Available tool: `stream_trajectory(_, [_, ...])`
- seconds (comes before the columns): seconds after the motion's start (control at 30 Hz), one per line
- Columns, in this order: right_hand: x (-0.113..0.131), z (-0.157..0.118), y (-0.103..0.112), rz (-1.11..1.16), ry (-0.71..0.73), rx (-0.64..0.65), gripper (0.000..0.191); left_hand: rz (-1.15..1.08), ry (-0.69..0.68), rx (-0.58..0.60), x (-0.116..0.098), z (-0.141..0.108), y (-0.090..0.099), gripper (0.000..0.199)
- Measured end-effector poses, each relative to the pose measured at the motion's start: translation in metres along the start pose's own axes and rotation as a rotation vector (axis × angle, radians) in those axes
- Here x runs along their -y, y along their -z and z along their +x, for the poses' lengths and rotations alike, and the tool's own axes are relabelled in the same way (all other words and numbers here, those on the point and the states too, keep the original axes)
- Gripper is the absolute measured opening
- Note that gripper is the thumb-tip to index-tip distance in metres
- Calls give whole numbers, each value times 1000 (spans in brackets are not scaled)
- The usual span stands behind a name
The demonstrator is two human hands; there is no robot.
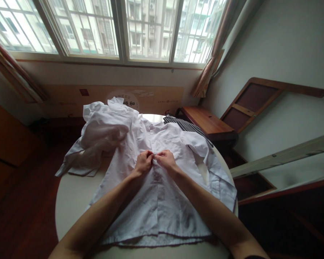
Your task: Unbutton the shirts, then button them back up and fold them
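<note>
A white button-up shirt lies spread over a round white table, its hem toward me and its collar end away. Midway down its front placket, my left hand and my right hand meet, fingertips nearly touching. Both pinch the placket's cloth; any button between the fingers is too small to make out. One sleeve of the shirt stretches over the right side of the table. A bunched heap of white cloth sits at the far left, against the shirt's shoulder.
Behind the shirt, a black-and-white striped cloth lies at the table's far right edge. Past it stands a wooden stool or small bench. A tan box or panel is below the barred window. A pale rail runs along the right.
</note>
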State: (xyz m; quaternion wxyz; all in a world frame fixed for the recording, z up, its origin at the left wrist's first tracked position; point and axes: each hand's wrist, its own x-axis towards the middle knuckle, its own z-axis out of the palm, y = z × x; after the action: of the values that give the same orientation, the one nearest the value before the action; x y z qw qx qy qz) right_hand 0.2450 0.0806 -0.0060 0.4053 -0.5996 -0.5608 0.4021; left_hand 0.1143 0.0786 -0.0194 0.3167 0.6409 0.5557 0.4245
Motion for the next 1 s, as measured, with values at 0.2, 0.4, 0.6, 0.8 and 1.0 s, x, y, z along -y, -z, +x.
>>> stream_trajectory(0.2, [9,9,30,-309,140,-23,19,324,-108,33,-6,1,16,19])
stream_trajectory(0.4, [-4,3,80,-980,415,-244,41,920,-175,2,-15,-15,54,46])
stream_trajectory(0.6, [-33,2,85,-1175,358,-43,24,1056,-133,243,1,-22,64,32])
stream_trajectory(0.8, [-28,14,83,-1213,445,-157,22,1037,-219,207,4,-8,71,32])
stream_trajectory(1.0, [-2,46,80,-1171,433,-347,23,1128,-265,11,-9,25,74,39])
